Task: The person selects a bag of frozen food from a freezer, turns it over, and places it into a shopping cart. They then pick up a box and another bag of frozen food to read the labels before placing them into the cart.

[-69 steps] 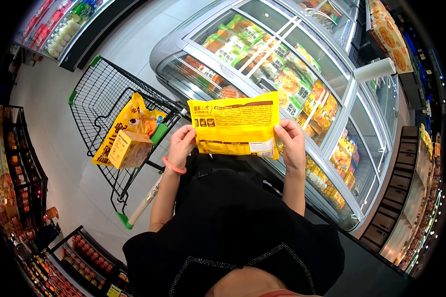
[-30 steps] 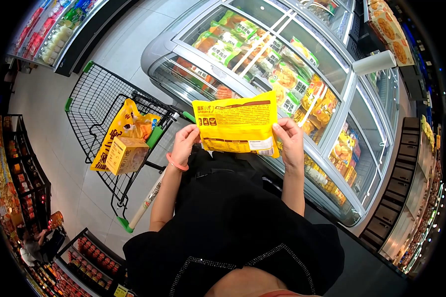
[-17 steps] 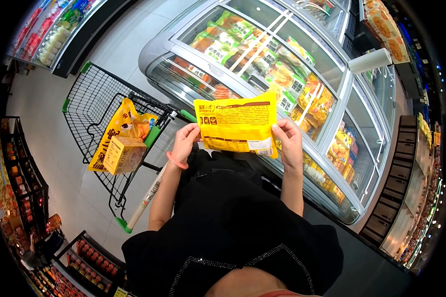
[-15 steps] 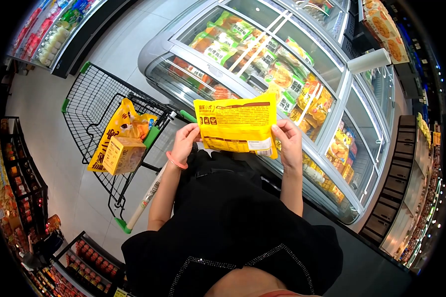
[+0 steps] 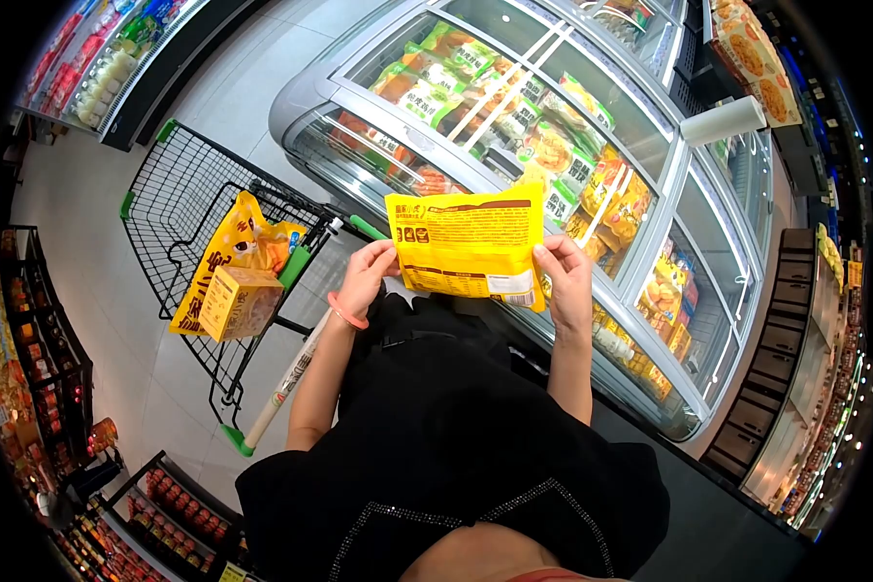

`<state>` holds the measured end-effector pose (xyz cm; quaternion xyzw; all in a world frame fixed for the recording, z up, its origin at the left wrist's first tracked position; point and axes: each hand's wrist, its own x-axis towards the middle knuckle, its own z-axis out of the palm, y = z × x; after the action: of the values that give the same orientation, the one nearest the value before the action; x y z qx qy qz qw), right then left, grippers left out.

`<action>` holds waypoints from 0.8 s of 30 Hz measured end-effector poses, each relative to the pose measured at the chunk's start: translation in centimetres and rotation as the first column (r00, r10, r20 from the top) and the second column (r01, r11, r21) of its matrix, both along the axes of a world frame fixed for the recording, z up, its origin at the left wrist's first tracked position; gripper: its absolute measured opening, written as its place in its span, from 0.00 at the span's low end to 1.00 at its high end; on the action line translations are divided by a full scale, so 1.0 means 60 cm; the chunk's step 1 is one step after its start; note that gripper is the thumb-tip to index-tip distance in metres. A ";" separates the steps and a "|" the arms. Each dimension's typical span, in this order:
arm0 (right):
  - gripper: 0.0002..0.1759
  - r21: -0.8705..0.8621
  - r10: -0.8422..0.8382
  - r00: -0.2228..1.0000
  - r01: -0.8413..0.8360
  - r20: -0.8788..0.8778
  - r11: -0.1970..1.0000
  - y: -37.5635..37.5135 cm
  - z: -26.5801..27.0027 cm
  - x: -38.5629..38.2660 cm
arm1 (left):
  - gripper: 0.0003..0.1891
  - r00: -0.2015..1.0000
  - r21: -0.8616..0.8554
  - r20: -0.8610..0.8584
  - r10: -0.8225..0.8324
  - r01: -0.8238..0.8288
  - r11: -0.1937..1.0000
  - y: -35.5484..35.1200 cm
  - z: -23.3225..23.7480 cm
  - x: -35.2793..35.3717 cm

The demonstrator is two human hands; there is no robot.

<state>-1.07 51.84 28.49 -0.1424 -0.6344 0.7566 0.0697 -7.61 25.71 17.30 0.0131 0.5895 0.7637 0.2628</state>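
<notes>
A yellow food bag [image 5: 468, 242] is stretched between my two hands, its printed back with a barcode turned up toward me. My left hand [image 5: 369, 276], with a pink band at the wrist, pinches the bag's left edge. On the opposite edge, my right hand [image 5: 565, 276] grips with the thumb on top; the fingers behind the bag are partly hidden. To the left stands a black wire shopping cart [image 5: 170, 209] with green corners. In it lie a large yellow bag [image 5: 245, 238] and a clear-sided box [image 5: 238, 306] with a yellow label.
A glass-topped chest freezer [image 5: 310, 112] with several bags of frozen food runs along the front and right. The cart's handle [image 5: 296, 373] reaches close to my left forearm. Stocked shelves [image 5: 44, 369] stand at the far left, and a white roll [image 5: 723, 121] sits beyond the freezer.
The yellow food bag and my left hand have shifted very slightly to the right. My grip looks the same, and the cart's contents keep their places.
</notes>
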 end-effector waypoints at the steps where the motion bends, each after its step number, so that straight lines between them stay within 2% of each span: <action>1: 0.02 -0.004 -0.004 1.000 0.004 -0.001 1.000 0.000 -0.001 0.000 | 0.12 1.000 0.001 0.007 0.006 -0.006 1.000 0.001 0.002 0.000; 24: 0.03 0.005 0.004 1.000 -0.004 0.005 1.000 0.005 0.002 0.001 | 0.14 0.999 0.010 0.026 -0.035 0.035 0.999 0.010 -0.002 -0.001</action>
<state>-1.02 52.17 28.61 -0.1430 -0.6367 0.7548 0.0670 -7.66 26.33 17.19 0.0144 0.5821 0.7619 0.2837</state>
